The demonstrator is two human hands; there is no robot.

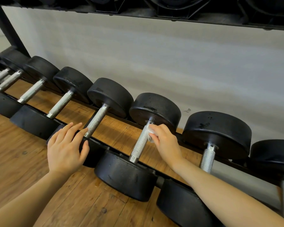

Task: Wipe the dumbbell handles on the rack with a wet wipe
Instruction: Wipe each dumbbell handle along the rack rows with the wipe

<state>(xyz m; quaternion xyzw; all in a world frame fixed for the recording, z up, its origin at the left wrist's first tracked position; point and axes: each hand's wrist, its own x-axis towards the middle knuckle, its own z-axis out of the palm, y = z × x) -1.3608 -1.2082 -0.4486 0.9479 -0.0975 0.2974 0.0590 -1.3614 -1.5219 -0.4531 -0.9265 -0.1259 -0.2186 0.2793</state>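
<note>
A gym — dumbbells (pixel 138 145) line a rack (pixel 179 137).

The person's body shows as two arms only. The bare left hand (pixel 65 149), seen from its back, has slender fingers with smooth knuckles and a narrow wrist. Behind it the bare left forearm (pixel 31 199) is uncovered all the way to the picture's edge at 7 o'clock, where it looks broadest. The bare right hand (pixel 166 143) shows rounded knuckles and faint creases at the wrist. The bare right forearm (pixel 228 192) is smooth and uncovered down to the edge at 5 o'clock, where its outline is slightly blurred.
</note>
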